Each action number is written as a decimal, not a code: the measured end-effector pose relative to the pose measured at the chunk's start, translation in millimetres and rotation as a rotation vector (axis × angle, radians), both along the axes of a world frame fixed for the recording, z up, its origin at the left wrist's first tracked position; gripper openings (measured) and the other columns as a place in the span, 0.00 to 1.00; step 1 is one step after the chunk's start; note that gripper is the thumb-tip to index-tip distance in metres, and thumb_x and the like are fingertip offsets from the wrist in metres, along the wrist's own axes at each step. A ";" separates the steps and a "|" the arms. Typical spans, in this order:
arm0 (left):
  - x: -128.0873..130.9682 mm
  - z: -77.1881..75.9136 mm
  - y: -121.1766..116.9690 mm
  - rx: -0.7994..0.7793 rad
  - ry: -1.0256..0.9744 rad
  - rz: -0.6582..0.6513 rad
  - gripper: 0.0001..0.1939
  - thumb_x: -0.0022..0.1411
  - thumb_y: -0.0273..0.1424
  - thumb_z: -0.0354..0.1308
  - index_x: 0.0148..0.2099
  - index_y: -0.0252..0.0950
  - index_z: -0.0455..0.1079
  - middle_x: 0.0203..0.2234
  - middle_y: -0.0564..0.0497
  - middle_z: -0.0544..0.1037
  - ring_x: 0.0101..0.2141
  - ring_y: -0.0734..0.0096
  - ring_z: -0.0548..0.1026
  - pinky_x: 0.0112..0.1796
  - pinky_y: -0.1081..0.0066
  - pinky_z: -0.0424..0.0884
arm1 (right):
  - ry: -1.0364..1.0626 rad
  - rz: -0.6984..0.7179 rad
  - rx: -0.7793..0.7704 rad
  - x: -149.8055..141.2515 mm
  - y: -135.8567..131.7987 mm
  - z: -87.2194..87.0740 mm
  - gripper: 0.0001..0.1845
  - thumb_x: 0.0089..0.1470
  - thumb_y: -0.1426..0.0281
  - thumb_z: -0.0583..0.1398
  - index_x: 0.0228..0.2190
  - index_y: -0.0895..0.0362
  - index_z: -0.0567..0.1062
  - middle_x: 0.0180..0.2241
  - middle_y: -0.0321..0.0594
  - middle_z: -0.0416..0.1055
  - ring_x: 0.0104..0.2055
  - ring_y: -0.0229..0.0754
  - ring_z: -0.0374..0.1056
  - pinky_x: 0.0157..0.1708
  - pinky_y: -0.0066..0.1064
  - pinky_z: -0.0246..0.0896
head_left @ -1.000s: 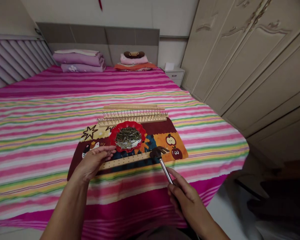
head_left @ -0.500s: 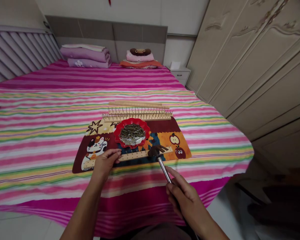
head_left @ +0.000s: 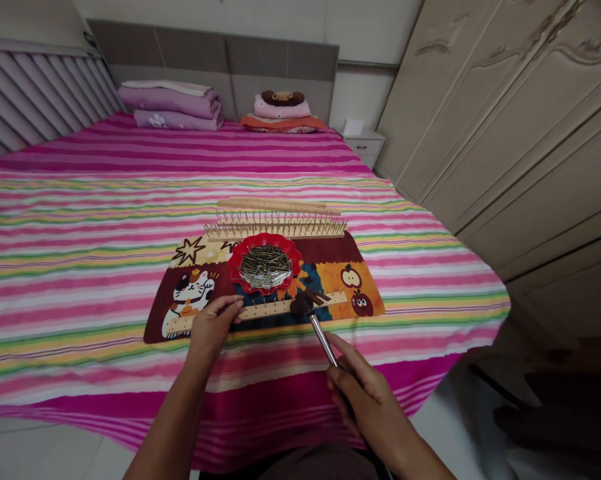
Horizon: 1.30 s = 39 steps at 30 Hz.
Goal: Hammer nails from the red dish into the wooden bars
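My right hand [head_left: 357,387] is wrapped round the shaft of a claw hammer [head_left: 323,339]. The hammer's dark head hovers over or rests against a pale wooden strip [head_left: 275,307] that lies across the mat; I cannot tell which. My left hand [head_left: 219,319] is over the strip left of the hammer, thumb and fingers pinched together. What the pinch holds, if anything, is too small to make out. Several nails stand up from the strip between my hands. Just behind it sits a red scalloped bowl [head_left: 235,267] filled with loose nails [head_left: 265,263].
A patterned mat [head_left: 325,257] lies under the strip and bowl on a striped bedspread [head_left: 420,267]. Behind the bowl are wooden strips [head_left: 280,231] bristling with upright nails, and bare strips [head_left: 275,203]. Folded bedding [head_left: 175,107] is at the headboard; wardrobes [head_left: 520,133] stand right.
My left hand has moved from the bowl's near left edge down to the wooden strip, its fingers pinched. The hammer head has shifted slightly left along the strip. The view has tilted and turned.
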<state>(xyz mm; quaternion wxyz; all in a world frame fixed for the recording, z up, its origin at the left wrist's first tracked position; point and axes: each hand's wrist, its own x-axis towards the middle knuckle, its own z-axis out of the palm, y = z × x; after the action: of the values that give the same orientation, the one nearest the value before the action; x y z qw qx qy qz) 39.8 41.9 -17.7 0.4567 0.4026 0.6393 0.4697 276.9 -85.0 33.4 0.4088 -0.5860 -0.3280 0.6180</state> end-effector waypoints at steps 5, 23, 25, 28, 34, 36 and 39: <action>0.2 -0.8 -2.4 0.042 0.200 -0.059 0.19 0.43 0.44 0.61 0.33 0.36 0.76 0.24 0.52 0.78 0.21 0.75 0.70 0.26 0.73 0.69 | -0.031 0.117 0.049 -2.7 4.0 0.5 0.28 0.56 0.64 0.57 0.59 0.49 0.61 0.24 0.31 0.60 0.20 0.32 0.53 0.15 0.21 0.46; 3.4 -6.2 -8.8 0.161 0.563 -0.093 0.11 0.49 0.41 0.53 0.26 0.40 0.71 0.22 0.53 0.75 0.24 0.71 0.71 0.29 0.72 0.66 | -0.268 0.476 0.405 -54.9 60.7 7.2 0.27 0.57 0.78 0.49 0.57 0.52 0.63 0.18 0.27 0.58 0.19 0.33 0.55 0.21 0.24 0.51; 3.5 -6.2 -8.4 0.158 0.591 -0.092 0.11 0.49 0.40 0.53 0.24 0.40 0.70 0.20 0.53 0.74 0.24 0.71 0.71 0.29 0.73 0.66 | -0.271 0.483 0.387 -55.2 60.4 7.8 0.28 0.56 0.79 0.50 0.57 0.52 0.65 0.18 0.27 0.58 0.19 0.32 0.54 0.21 0.24 0.51; 2.3 -8.6 -7.7 0.155 0.553 -0.108 0.11 0.49 0.40 0.53 0.28 0.40 0.72 0.24 0.53 0.76 0.26 0.70 0.72 0.29 0.73 0.68 | -0.170 0.402 0.378 -49.8 54.7 9.9 0.26 0.58 0.77 0.50 0.57 0.49 0.64 0.21 0.28 0.59 0.19 0.31 0.54 0.21 0.24 0.51; -9.2 -6.2 -2.9 0.108 0.513 -0.157 0.16 0.50 0.41 0.54 0.37 0.39 0.75 0.29 0.52 0.79 0.28 0.69 0.75 0.31 0.71 0.70 | -0.044 0.191 0.279 -18.0 31.4 12.7 0.24 0.60 0.68 0.52 0.57 0.50 0.63 0.19 0.27 0.56 0.18 0.31 0.50 0.16 0.22 0.46; -11.0 4.2 4.0 0.141 0.597 -0.124 0.16 0.53 0.40 0.51 0.38 0.40 0.75 0.31 0.52 0.80 0.30 0.68 0.75 0.35 0.70 0.70 | -0.053 0.079 0.224 -6.7 23.5 8.3 0.25 0.57 0.64 0.55 0.57 0.51 0.64 0.20 0.28 0.57 0.18 0.31 0.50 0.15 0.22 0.45; -5.6 24.8 21.4 0.217 0.844 -0.142 0.15 0.55 0.35 0.49 0.38 0.40 0.75 0.36 0.50 0.79 0.37 0.65 0.74 0.41 0.68 0.68 | -0.068 -0.042 0.159 6.2 14.5 -2.1 0.27 0.54 0.61 0.58 0.56 0.51 0.67 0.23 0.30 0.60 0.18 0.31 0.53 0.15 0.22 0.45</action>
<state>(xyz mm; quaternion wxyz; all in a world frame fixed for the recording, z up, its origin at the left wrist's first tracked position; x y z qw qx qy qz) 34.1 63.4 7.1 0.1418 0.6477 0.6875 0.2962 283.1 -70.5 31.3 0.4553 -0.5791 -0.3774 0.5612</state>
